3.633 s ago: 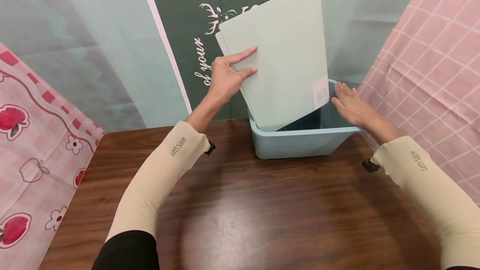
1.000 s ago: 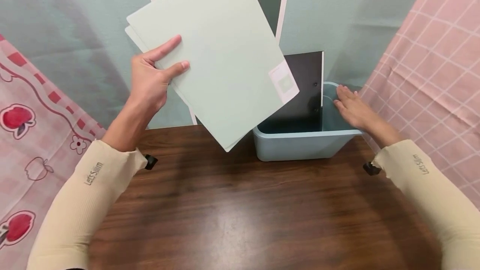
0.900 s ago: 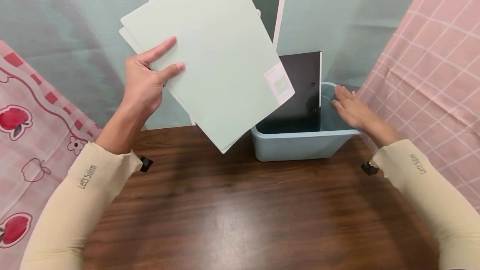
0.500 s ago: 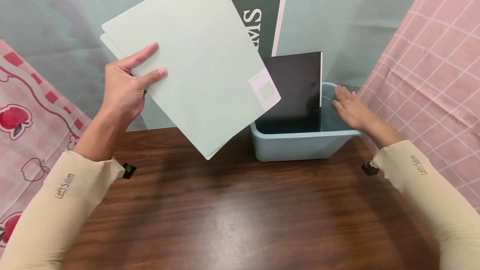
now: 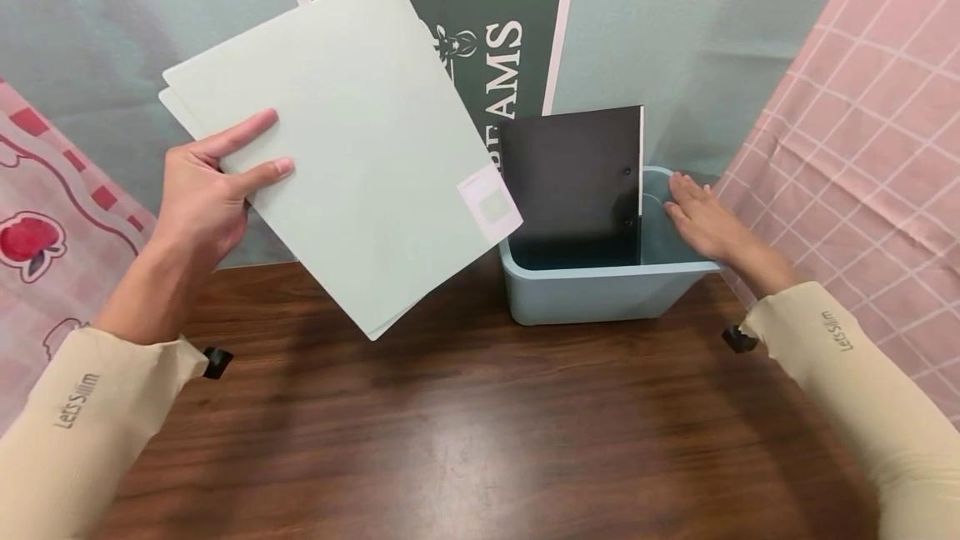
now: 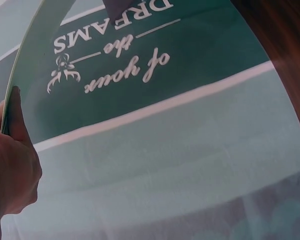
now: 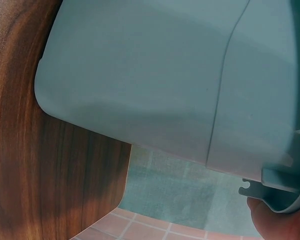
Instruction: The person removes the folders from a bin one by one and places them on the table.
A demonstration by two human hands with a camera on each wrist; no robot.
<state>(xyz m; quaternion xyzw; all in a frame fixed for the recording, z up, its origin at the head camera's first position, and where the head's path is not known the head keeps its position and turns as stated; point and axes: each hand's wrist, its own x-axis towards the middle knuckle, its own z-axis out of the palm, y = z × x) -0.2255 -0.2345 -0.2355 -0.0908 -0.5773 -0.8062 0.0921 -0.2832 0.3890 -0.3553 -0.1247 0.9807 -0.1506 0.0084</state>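
Note:
A pale green file folder (image 5: pixel 360 148) with a small pale label near its lower right corner is tilted in the air, left of the bin. My left hand (image 5: pixel 213 182) pinches its left edge; the thumb and one finger lie on the near face, and the other fingers are hidden behind it. In the left wrist view, the left hand (image 6: pixel 12 170) holds the folder's edge. My right hand (image 5: pixel 705 219) rests with fairly straight fingers on the right rim of a light blue plastic bin (image 5: pixel 592 298). In the right wrist view the bin's side (image 7: pixel 140 75) fills most of the picture.
A black board (image 5: pixel 573 182) with two small rivets and a pale edge stands in the bin, rising above the rim. The bin sits at the back of a brown wooden table (image 5: pixel 465 423). A printed curtain (image 5: pixel 712 40) hangs behind, and pink cloths (image 5: pixel 885 148) flank both sides.
My left hand has lifted the folder out of the bin and carried it left, most recently somewhat down as well. The black board has come into view. My right hand has stayed on the bin.

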